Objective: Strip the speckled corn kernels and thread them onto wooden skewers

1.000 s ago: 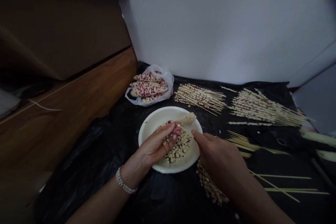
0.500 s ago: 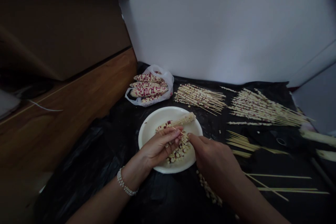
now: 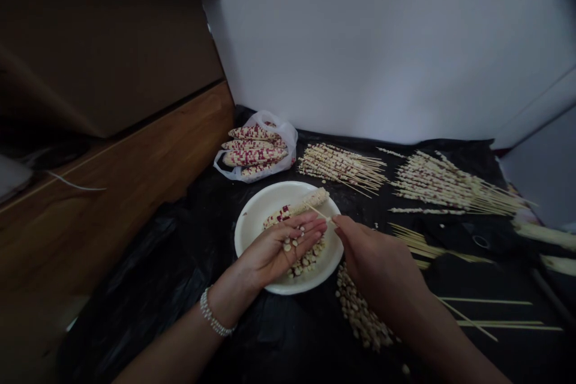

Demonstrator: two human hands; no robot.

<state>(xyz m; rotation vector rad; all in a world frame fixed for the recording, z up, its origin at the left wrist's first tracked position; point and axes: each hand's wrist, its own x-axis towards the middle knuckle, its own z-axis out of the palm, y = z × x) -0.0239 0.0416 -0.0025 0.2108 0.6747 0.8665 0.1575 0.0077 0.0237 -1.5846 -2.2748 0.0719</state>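
My left hand (image 3: 283, 246) is palm up over a white bowl (image 3: 245, 252), fingers stretched out, with several loose corn kernels (image 3: 288, 245) lying on it. My right hand (image 3: 371, 255) is closed in a pinch on a thin wooden skewer (image 3: 318, 212), whose bare end points up and left above my left fingertips. A partly stripped corn cob (image 3: 292, 210), pale with dark red kernels, rests in the bowl behind my left hand. Loose kernels (image 3: 308, 262) lie in the bowl, partly hidden under that hand.
Behind the bowl, a plastic bag (image 3: 288, 132) holds several corn cobs (image 3: 254, 157). Kernel-threaded skewers (image 3: 337, 163) lie in two piles, the larger pile (image 3: 441, 183) at right. Bare skewers (image 3: 416, 243) and a kernel heap (image 3: 360, 312) lie on black plastic sheeting (image 3: 202, 240).
My left fingers have uncurled from a pinch into a flat palm, showing the kernels. My right hand has moved slightly right with the skewer, uncovering more of the kernel heap.
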